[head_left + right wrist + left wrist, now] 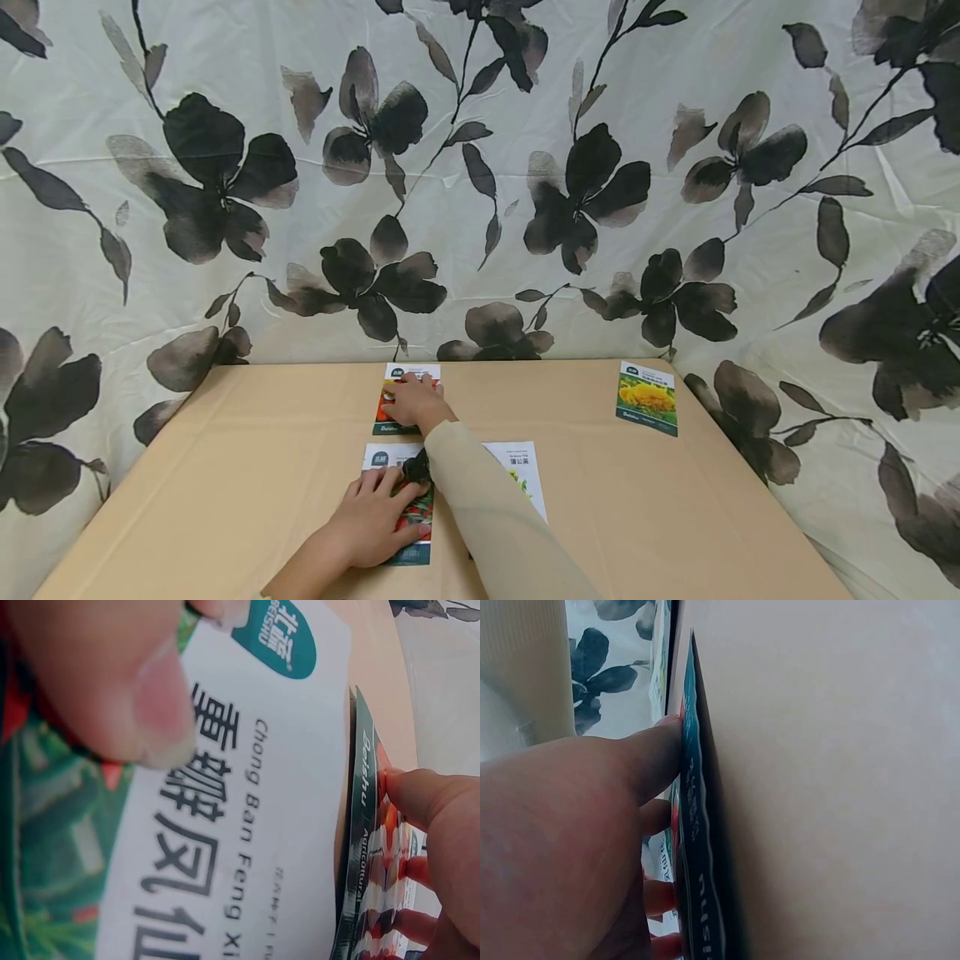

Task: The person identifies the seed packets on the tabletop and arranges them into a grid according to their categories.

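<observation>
My left hand [371,517] rests with spread fingers on a seed packet [416,552] with a white top, a red-and-green picture and a dark band at its foot. In the left wrist view the thumb and fingers [658,754] lie against its printed face, and its lower edge casts a shadow on the table. Farther back, my right hand [416,402] presses on another seed packet [393,427] with red on it. The right wrist view shows those fingertips [412,791] on its face. Its middle is covered by the hand.
A white seed packet [517,462] lies partly under the right sleeve [487,500]. A yellow-flower packet [647,398] lies near the back right corner of the tan table [240,467]. Behind hangs a floral cloth [480,233]. A black wrist camera [417,467] sits at the right cuff.
</observation>
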A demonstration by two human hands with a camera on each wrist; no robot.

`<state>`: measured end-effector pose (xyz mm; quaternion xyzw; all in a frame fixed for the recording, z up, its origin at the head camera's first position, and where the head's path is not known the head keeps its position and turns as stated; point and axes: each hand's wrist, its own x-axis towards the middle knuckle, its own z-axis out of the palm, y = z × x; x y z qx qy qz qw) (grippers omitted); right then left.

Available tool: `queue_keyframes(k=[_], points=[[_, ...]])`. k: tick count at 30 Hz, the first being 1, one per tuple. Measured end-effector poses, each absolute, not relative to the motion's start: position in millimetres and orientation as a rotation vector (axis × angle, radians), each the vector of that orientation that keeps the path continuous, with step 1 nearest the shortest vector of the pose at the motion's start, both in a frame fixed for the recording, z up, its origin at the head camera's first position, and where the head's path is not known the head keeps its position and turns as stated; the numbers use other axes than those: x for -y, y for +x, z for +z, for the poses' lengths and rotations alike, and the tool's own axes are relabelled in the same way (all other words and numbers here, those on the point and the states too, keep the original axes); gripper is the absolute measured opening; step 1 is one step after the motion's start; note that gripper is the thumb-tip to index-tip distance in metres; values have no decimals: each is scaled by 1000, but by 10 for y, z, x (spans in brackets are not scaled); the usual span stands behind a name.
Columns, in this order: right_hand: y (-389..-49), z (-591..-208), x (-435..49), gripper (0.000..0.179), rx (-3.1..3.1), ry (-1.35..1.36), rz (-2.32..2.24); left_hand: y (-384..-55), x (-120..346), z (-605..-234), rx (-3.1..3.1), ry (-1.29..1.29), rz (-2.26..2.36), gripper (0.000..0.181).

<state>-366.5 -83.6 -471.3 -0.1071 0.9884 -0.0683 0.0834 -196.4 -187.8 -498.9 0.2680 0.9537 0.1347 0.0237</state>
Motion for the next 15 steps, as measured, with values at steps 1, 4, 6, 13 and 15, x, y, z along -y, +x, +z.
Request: queue_keyframes(k=[1, 4, 6, 13, 15], points=[[-3664, -4710, 835, 49, -2951, -324, -200, -1956, 1871, -4960, -2946, 825, 413, 60], [-3655, -4693, 830, 49, -2948, -335, -197, -1933, 1858, -4888, -2926, 799, 400, 59], [-3646, -4682, 825, 49, -2944, -342, -199, -1940, 1859, -4903, -2933, 808, 392, 59], [-3644, -4711, 842, 49, -2955, -344, -188, -1969, 1879, -4998, -2944, 837, 428, 61], [-3645, -4716, 847, 49, -2958, -335, -189, -1968, 1878, -5002, -2943, 834, 427, 61]])
